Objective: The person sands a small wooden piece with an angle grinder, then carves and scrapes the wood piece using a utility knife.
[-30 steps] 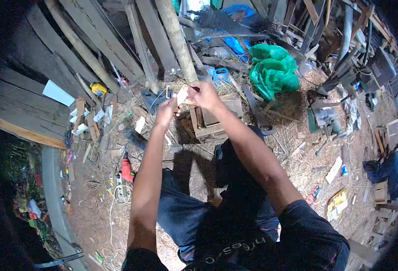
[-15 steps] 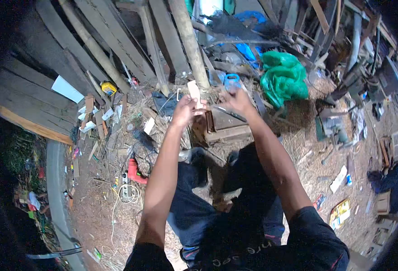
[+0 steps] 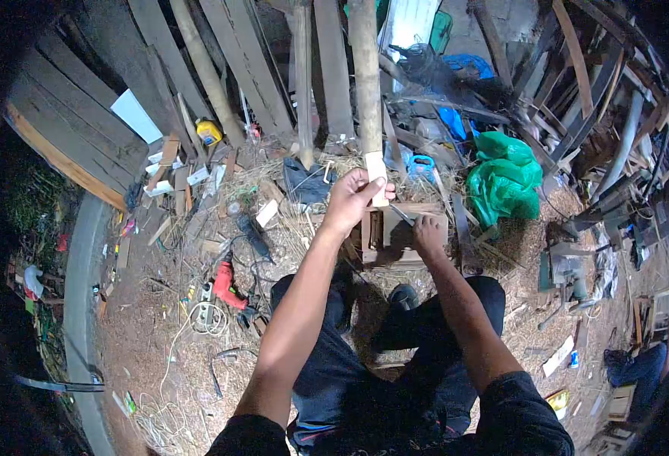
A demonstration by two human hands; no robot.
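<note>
My left hand [image 3: 352, 199] is closed round a small pale piece of wood [image 3: 375, 169], held upright above a low wooden box [image 3: 395, 257]. To its right, my right hand [image 3: 428, 234] is closed at the box's top, by a thin dark tool [image 3: 403, 216] whose end seems to be in my fingers. A dark slot shows in the box's left part. Behind my left hand a dark plastic sheet [image 3: 304, 182] and a small metal clamp-like frame lie on the straw.
A red power drill [image 3: 227, 286] and a coiled cord [image 3: 209, 319] lie at left. A green plastic bag [image 3: 504, 178] is at right, near a bench vise [image 3: 570, 273]. Wooden posts [image 3: 367, 76] stand ahead. At the far right a person's blue-clad leg [image 3: 646, 372] shows.
My right hand has left the wood piece and moved down to the box top by the dark tool. My left hand still holds the piece. The camera view has shifted.
</note>
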